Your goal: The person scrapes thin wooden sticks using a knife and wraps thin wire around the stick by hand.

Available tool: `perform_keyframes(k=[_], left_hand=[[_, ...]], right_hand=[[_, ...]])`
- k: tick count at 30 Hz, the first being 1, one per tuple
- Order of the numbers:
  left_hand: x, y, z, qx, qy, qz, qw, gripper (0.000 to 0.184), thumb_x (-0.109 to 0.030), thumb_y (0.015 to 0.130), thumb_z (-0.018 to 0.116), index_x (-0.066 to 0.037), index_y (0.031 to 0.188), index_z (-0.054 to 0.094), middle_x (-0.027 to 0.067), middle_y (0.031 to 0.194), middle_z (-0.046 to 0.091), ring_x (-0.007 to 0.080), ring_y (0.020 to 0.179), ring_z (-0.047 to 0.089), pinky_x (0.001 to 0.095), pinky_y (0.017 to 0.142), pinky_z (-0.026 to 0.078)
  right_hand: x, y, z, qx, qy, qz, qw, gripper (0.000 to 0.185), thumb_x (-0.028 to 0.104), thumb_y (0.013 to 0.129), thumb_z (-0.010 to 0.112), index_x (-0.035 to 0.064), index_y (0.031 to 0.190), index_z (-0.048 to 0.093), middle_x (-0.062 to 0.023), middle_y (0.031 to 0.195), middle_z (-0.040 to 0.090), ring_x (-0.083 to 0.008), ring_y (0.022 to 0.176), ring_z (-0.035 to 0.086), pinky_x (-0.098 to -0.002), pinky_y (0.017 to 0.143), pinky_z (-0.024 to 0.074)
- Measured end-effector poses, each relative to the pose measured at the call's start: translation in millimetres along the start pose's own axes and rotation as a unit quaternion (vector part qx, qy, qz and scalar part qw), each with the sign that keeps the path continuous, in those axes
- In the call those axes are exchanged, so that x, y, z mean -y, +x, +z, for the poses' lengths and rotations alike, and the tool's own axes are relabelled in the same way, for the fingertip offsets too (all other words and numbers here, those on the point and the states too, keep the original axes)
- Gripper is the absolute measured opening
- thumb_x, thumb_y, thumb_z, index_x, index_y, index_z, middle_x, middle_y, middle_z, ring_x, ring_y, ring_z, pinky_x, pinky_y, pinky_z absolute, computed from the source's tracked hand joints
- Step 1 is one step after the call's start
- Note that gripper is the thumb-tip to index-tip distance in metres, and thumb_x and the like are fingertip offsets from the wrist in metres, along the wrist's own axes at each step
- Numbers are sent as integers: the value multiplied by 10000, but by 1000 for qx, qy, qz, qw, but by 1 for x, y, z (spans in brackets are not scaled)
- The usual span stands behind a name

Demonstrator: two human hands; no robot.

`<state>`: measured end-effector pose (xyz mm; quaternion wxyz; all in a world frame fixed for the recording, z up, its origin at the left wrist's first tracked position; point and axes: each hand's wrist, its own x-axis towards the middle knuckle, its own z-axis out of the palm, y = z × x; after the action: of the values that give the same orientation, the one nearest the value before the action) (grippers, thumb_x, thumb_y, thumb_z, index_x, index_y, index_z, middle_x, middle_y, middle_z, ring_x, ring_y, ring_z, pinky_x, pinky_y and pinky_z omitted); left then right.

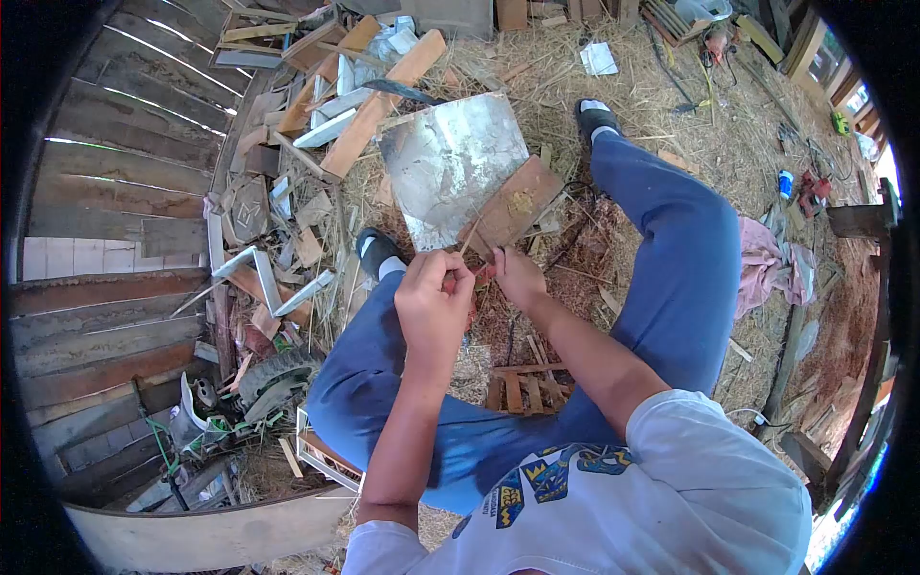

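Observation:
Between my knees my left hand (434,297) is closed, its fingertips pinching a thin wooden strip (469,237) that points up and away. Beside it on the right, my right hand (518,276) is closed around something I cannot make out. A red object (483,273) shows partly between the two hands, mostly hidden by the fingers. Just beyond my hands a brown wooden board (517,203) lies at a slant, touching a larger whitish, stained panel (452,163).
Scrap planks (383,103) and broken wood lie at the upper left. A tyre (278,379) is at the lower left. Near my right knee is a pink cloth (760,264), with a blue can (785,184) and a red tool (814,194) beyond. Straw covers the ground.

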<state>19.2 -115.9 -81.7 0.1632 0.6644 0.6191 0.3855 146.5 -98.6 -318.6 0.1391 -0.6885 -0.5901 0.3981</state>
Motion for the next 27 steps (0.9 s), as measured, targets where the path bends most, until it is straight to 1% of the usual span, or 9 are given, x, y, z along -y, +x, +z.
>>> perform_keyframes(k=[2, 5, 11, 14, 17, 19, 22, 25, 27], left_hand=[[0, 2, 0, 8, 8, -13, 1000, 142, 61, 746, 752, 0, 835, 659, 127, 828, 695, 254, 739, 704, 344, 664, 548], [6, 2, 2, 5, 12, 5, 1000, 142, 63, 746, 748, 0, 836, 657, 127, 831, 703, 249, 731, 715, 338, 659, 559], [10, 2, 1, -1, 24, 26, 999, 151, 60, 746, 752, -7, 835, 650, 121, 849, 719, 237, 737, 728, 322, 633, 559], [5, 0, 1, 12, 20, 5, 1000, 153, 54, 745, 757, -10, 834, 650, 114, 852, 722, 231, 752, 730, 318, 629, 556], [-2, 1, 2, 16, 1, -23, 1000, 155, 46, 744, 762, -11, 838, 653, 109, 857, 723, 228, 770, 730, 321, 617, 548], [1, 1, 3, 20, 22, 15, 999, 150, 39, 743, 762, -11, 837, 656, 109, 864, 723, 239, 778, 726, 331, 606, 539], [1, 1, 0, 8, -14, -2, 1000, 146, 40, 740, 758, -9, 828, 652, 116, 858, 716, 262, 758, 716, 347, 614, 536], [5, 1, -1, -6, 2, 7, 1000, 141, 43, 741, 750, -8, 821, 645, 124, 847, 709, 284, 745, 707, 361, 632, 538], [0, 0, -2, 1, -2, 10, 1000, 155, 59, 755, 748, -10, 833, 633, 123, 859, 698, 272, 732, 698, 357, 623, 544]], right_hand=[[-2, 4, 5, -13, -29, -2, 999, 495, 450, 1097, 346, 40, 1086, 623, -264, 956, 723, -467, 902, 706, -581, 809, 557], [-1, 4, 4, -9, -44, 2, 999, 493, 452, 1097, 356, 36, 1092, 620, -260, 928, 726, -463, 867, 715, -575, 785, 567], [4, 3, -1, -8, -68, 13, 998, 476, 444, 1096, 372, 35, 1098, 616, -262, 923, 731, -452, 867, 726, -571, 774, 575], [13, -2, -12, -7, -84, 23, 996, 475, 443, 1095, 380, 35, 1099, 623, -259, 925, 734, -452, 871, 727, -569, 777, 576], [-5, 3, -6, -10, -100, 31, 994, 481, 446, 1093, 383, 37, 1095, 635, -250, 929, 738, -450, 874, 728, -570, 779, 575], [-5, 4, -3, -8, -93, 37, 995, 492, 449, 1095, 376, 30, 1085, 634, -252, 929, 735, -449, 882, 724, -563, 800, 570], [-6, 7, 2, -11, -68, 31, 997, 507, 450, 1098, 364, 20, 1072, 631, -260, 938, 729, -454, 897, 715, -559, 827, 561], [-5, 4, 8, -30, -23, 15, 999, 512, 445, 1100, 354, 18, 1060, 633, -269, 958, 723, -460, 910, 707, -565, 838, 551], [-1, -1, 6, -45, -4, 10, 999, 514, 443, 1101, 350, 18, 1051, 636, -272, 969, 720, -462, 917, 703, -568, 842, 546]])
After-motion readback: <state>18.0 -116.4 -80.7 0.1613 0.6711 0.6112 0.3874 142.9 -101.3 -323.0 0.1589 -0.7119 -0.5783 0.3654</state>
